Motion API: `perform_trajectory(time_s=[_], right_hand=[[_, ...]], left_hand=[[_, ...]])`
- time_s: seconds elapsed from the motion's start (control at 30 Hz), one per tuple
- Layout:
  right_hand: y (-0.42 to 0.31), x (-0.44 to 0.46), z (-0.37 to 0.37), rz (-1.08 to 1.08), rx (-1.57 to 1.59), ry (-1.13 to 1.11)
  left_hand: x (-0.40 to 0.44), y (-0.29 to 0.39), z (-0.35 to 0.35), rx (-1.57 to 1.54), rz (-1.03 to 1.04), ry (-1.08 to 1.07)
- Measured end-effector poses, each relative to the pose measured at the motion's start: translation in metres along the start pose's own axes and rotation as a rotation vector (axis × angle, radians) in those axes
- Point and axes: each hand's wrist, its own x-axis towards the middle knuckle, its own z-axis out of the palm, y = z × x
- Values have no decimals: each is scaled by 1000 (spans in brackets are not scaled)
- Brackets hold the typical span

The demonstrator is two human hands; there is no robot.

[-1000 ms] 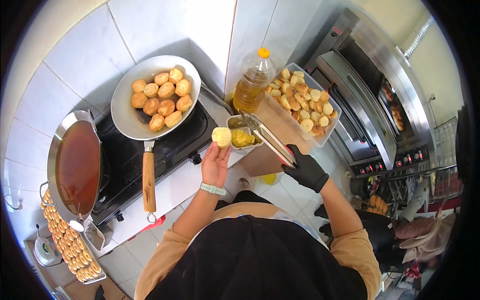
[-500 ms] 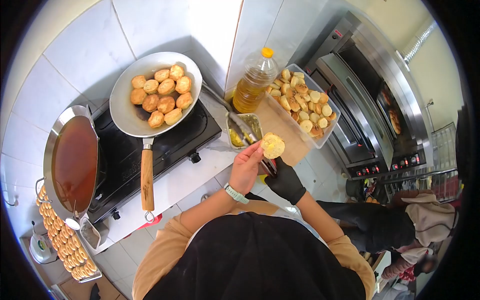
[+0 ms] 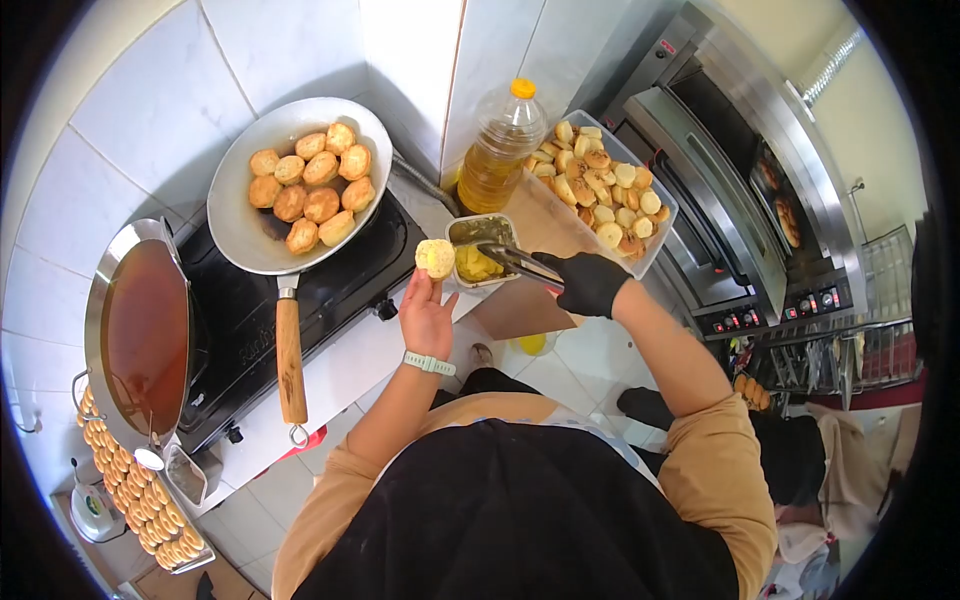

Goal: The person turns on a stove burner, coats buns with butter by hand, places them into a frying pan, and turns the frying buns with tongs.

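A small round bread bun, with a yellow smear on its pale face, is pinched in the fingertips of my left hand. That hand is bare, with a pale watch at the wrist. My right hand, in a black glove, is closed on metal tongs. The tongs' tips reach into a small tub of soft yellow spread, just right of the bun. Browned buns sit in the white pan to the left.
An oil bottle stands behind the tub, beside a clear bin of bread pieces. The pan rests on a black stove, next to a pot of reddish-brown liquid. Ring-shaped pastries lie lower left. An oven and a person are right.
My left hand has moved left with the bun. My right hand has swung up and right, and the tongs now point left into the tub. The view has shifted slightly.
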Motion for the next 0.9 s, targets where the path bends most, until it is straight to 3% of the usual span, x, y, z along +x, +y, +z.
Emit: perform_trajectory(time_s=[0.13, 0.23, 0.33, 0.53, 0.7, 0.9], right_hand=[[-8, 9, -17, -3, -144, -78], [-17, 13, -38, 78, 48, -314], [-6, 16, -37, -7, 165, -296], [25, 23, -32, 126, 658, -559], [52, 25, -14, 83, 678, -344], [35, 37, -23, 116, 589, -437]], left_hand=[[7, -1, 1, -85, -23, 24], [12, -4, -4, -116, -18, -15], [17, -7, -8, -111, -28, -8], [20, -11, -12, -145, -55, -13], [20, -10, -10, -141, -10, 32], [27, -9, -7, -171, -17, 0]])
